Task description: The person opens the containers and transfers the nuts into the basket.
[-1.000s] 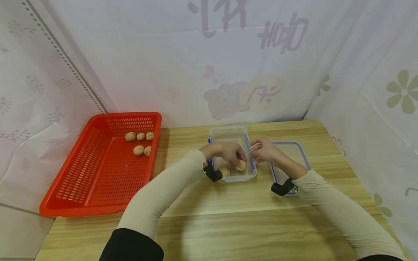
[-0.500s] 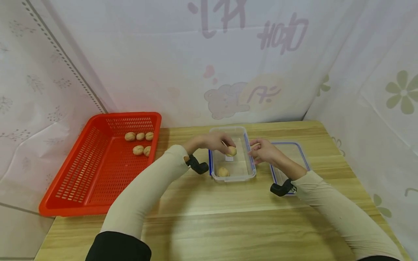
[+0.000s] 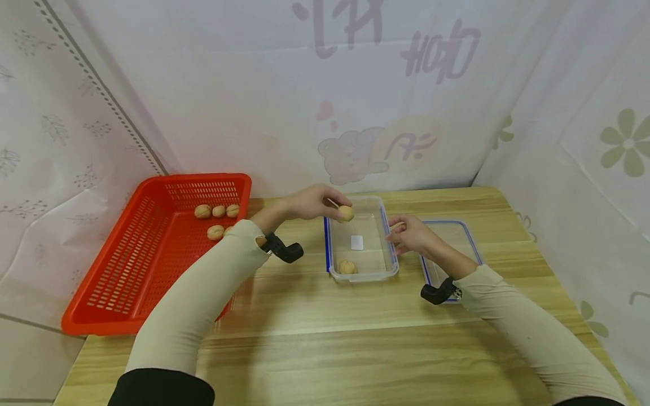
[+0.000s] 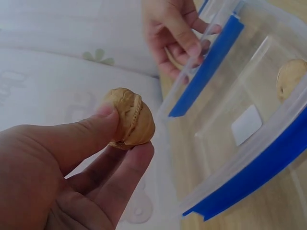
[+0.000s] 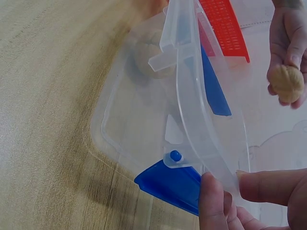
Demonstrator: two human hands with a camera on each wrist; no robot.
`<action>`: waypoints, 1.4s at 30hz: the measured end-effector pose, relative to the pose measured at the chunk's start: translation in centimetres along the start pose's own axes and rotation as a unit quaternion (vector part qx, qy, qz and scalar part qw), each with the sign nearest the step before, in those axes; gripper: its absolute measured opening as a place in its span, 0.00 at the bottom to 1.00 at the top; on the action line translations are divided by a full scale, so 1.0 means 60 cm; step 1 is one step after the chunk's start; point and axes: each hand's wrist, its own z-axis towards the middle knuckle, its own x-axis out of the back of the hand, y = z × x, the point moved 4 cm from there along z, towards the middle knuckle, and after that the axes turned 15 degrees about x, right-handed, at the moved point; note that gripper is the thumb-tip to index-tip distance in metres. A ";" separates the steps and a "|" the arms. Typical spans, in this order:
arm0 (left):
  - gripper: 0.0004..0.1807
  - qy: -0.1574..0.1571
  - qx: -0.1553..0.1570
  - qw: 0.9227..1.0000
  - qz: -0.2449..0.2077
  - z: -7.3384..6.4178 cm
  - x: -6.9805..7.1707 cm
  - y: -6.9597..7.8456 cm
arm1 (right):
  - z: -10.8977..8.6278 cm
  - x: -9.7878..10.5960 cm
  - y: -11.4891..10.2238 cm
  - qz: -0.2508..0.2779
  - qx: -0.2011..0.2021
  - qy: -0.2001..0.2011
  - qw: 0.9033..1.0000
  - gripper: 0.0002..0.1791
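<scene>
Between thumb and fingertips, my left hand (image 3: 312, 202) pinches a walnut (image 4: 129, 117), raised at the far left corner of a clear plastic food container (image 3: 374, 251) with blue side clips. A second walnut (image 3: 347, 267) lies inside the container at its near left corner, and a small white label (image 3: 357, 242) shows on the bottom. My right hand (image 3: 410, 234) grips the container's right wall, thumb on one side and fingers on the other in the right wrist view. A blue clip (image 5: 170, 184) hangs folded down beside those fingers.
A red plastic basket (image 3: 167, 270) stands at the left with several walnuts (image 3: 203, 212) at its far right; my left forearm crosses its near right part. Flat on the table right of the container lies its blue-edged lid (image 3: 454, 234), partly under my right wrist. Printed cloth hangs behind.
My left hand has lifted a walnut from the container's near right and carried it up and left to the far left corner. My right hand has stayed at the right wall.
</scene>
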 end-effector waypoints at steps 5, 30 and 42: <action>0.20 0.021 0.013 1.000 -0.007 -0.025 0.021 -0.003 | 0.001 0.001 0.000 0.001 0.002 -0.001 1.000 0.27; 0.22 0.113 0.069 0.991 -0.012 -0.176 0.130 -0.057 | -0.002 -0.001 -0.005 -0.009 0.006 -0.001 1.000 0.26; 0.26 0.154 0.108 0.982 -0.014 -0.240 0.167 -0.117 | -0.002 0.000 -0.004 -0.011 0.007 -0.004 1.000 0.26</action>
